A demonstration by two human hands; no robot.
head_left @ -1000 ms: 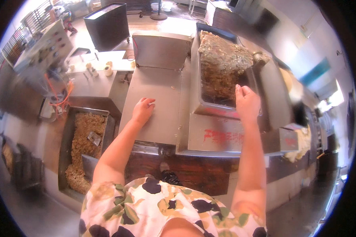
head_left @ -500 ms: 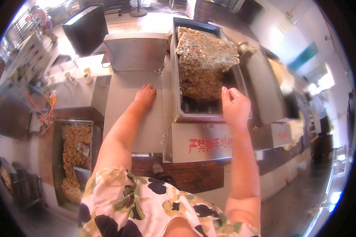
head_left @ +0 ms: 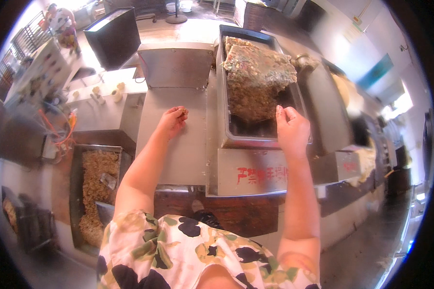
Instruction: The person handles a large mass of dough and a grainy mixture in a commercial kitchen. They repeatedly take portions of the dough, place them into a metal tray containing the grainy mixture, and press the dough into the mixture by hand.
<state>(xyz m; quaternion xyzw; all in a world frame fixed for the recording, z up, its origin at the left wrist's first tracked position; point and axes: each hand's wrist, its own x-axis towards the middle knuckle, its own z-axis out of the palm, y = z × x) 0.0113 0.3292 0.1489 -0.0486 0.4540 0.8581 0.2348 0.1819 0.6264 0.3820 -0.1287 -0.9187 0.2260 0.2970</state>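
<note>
My left hand (head_left: 172,122) is closed with its fingers curled, just above the flat metal worktop (head_left: 178,161). A small brown crumb (head_left: 183,111) shows at its fingertips. My right hand (head_left: 293,130) is pinched closed over the near right corner of a deep dark tray (head_left: 255,141); whatever is between its fingers, if anything, is too small to make out. Inside that tray lies a thick, rough slab (head_left: 260,62) of pale, lumpy pressed food, with a darker brown crumbly mass (head_left: 253,98) below it.
At lower left stands a metal bin (head_left: 76,192) of brown crumbly grains (head_left: 99,173) with a scoop-like piece in it. A metal box (head_left: 176,67) rises behind the worktop. Beyond are a tall dark bin (head_left: 112,38) and another person (head_left: 62,26). Machinery (head_left: 323,101) flanks the tray's right.
My left hand has come up off the worktop and turned, its fingers now curled around a crumb. My right hand stays pinched by the tray. The view has shifted slightly.
</note>
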